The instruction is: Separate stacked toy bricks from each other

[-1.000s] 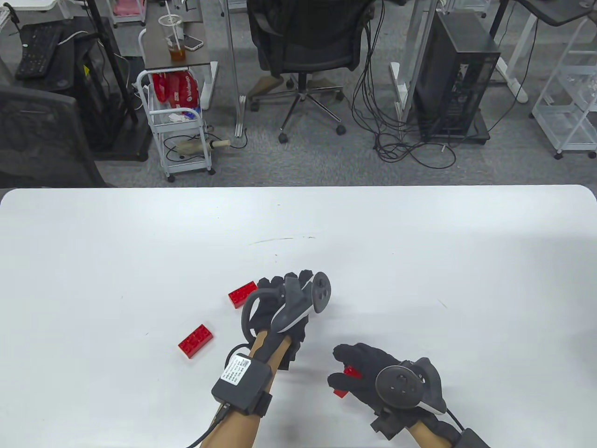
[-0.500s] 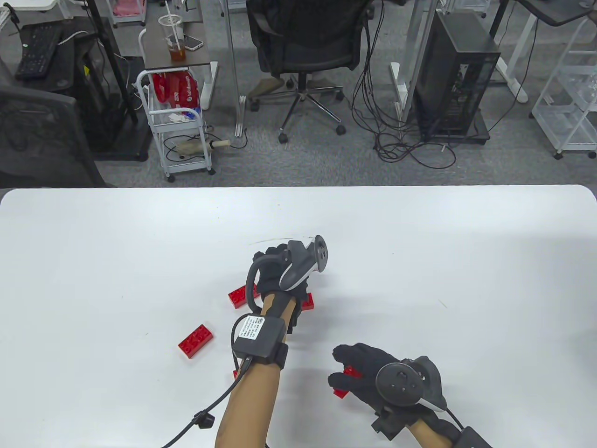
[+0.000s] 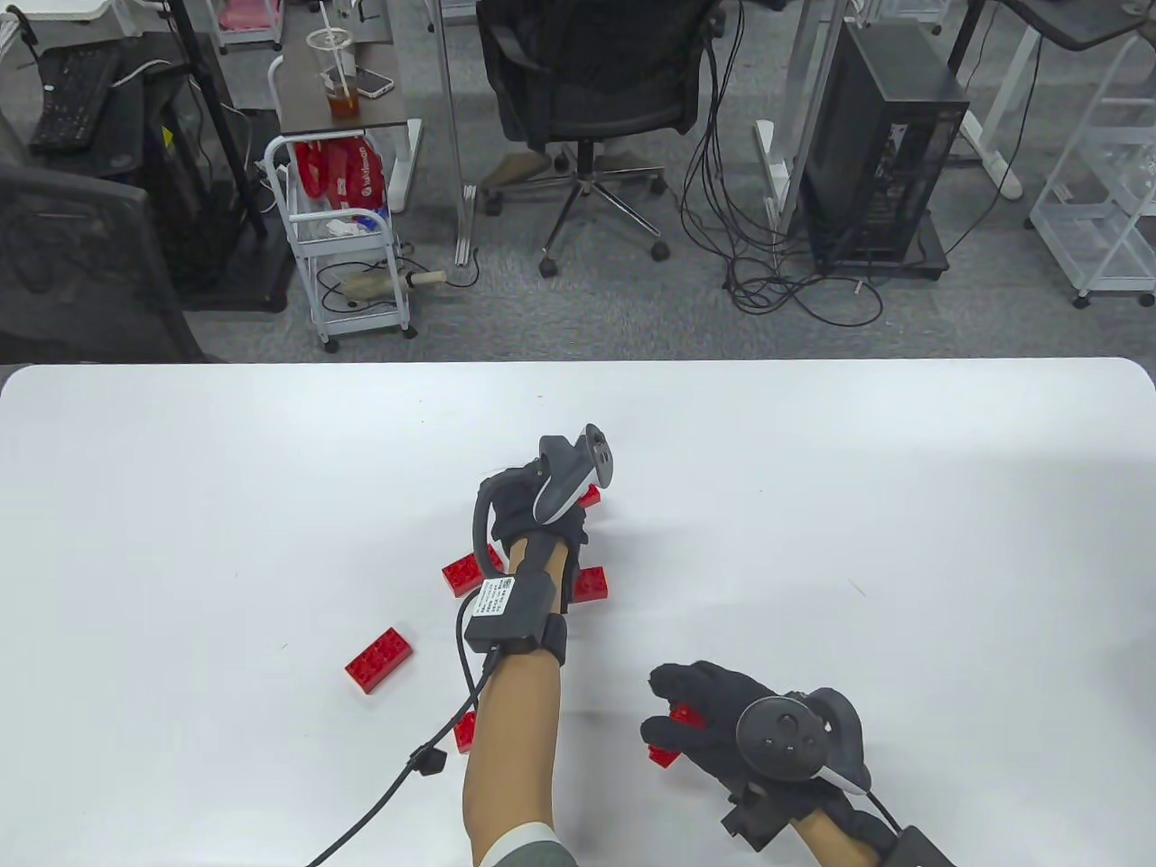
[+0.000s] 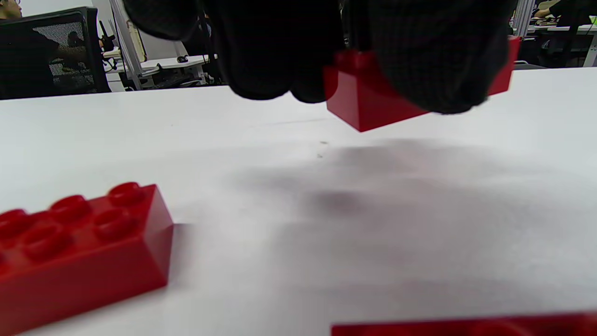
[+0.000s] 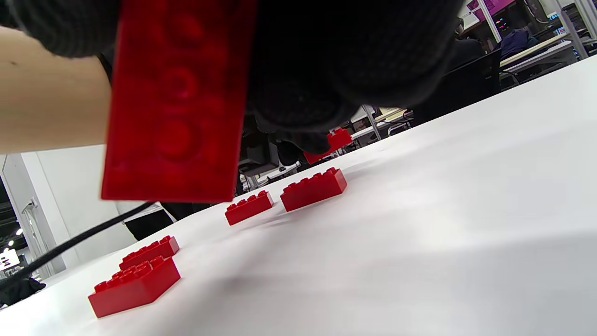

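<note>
From the table view, the left hand (image 3: 533, 506) is seen stretched out toward mid-tabletop, with only a red corner of a brick (image 3: 590, 495) visible past the tracker. In the left wrist view that held brick (image 4: 373, 100) is shown plainly: it is pinched between the gloved fingers (image 4: 429, 60) and hangs clear of the white surface, its shadow lying beneath it.

The right hand (image 3: 722, 722) is seen low and near the front edge, fingers curled around a red brick stack (image 3: 673, 733). Whether this is one brick or several cannot be told from above. In the right wrist view only the flat underside of that stack (image 5: 175, 100) is shown, clamped in the fingers (image 5: 354, 56) and held above the tabletop.

Loose bricks are recorded on the tabletop (image 3: 903, 506): one at the left (image 3: 379, 659), one just left of the left forearm (image 3: 461, 574), one just right of it (image 3: 591, 584), and one partly hidden under the forearm (image 3: 466, 731). They lie apart from one another. In the right wrist view four are seen resting studs-up.

Beyond the tabletop, grey carpet, a black office chair (image 3: 596, 81), a computer tower (image 3: 880, 144), tangled cables and a white trolley (image 3: 348, 262) are noted.
</note>
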Available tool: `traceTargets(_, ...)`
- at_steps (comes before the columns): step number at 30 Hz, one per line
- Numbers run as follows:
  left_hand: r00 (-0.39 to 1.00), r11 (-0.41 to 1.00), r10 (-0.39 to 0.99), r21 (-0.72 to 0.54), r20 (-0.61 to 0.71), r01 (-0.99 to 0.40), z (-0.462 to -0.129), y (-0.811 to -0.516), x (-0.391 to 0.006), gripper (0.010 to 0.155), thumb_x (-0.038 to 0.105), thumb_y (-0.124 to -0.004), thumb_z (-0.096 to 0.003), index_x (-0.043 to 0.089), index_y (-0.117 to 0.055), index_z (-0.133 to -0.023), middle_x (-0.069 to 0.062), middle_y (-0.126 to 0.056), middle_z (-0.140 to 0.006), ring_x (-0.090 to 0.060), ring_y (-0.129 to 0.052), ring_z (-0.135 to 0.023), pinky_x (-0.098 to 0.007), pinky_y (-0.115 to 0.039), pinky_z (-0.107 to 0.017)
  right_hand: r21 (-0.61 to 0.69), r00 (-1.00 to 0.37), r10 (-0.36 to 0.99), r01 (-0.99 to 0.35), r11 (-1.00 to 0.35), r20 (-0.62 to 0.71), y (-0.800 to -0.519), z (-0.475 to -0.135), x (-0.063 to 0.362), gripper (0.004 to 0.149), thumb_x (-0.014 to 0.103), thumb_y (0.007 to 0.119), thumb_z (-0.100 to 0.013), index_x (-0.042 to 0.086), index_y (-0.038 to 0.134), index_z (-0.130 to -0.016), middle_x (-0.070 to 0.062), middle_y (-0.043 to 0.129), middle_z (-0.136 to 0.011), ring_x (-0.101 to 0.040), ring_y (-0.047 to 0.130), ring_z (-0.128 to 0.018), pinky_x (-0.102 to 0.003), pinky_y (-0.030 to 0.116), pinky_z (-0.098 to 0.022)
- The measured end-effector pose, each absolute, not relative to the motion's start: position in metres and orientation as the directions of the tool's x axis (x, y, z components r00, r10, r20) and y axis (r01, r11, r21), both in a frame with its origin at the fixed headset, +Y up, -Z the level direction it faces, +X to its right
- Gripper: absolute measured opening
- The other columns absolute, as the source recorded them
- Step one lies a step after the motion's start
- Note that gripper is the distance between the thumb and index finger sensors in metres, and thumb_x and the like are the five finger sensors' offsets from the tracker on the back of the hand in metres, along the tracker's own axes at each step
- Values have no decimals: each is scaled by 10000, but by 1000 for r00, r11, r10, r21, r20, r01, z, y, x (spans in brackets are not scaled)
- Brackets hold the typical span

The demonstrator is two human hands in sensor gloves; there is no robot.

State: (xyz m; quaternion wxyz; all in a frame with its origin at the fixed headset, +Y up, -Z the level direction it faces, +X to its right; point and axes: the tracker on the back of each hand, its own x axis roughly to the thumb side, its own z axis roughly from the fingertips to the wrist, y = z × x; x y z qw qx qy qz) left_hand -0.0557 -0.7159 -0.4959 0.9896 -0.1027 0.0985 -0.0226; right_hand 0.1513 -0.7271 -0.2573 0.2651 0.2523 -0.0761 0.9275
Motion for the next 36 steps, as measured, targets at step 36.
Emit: traceTargets(36,996,992,-72,-103,-48,67,-385,-631,-85,776,581,-811,-393,377,-600,-1112,5,-727,-1124,-268,-809,-960,-569,-577,-790,17,-732,438,-505,-863,522,-726,-256,144,640,668,671,-424,241,807,-880,-61,904,-723,-183,1004,-493,-349,926,-363)
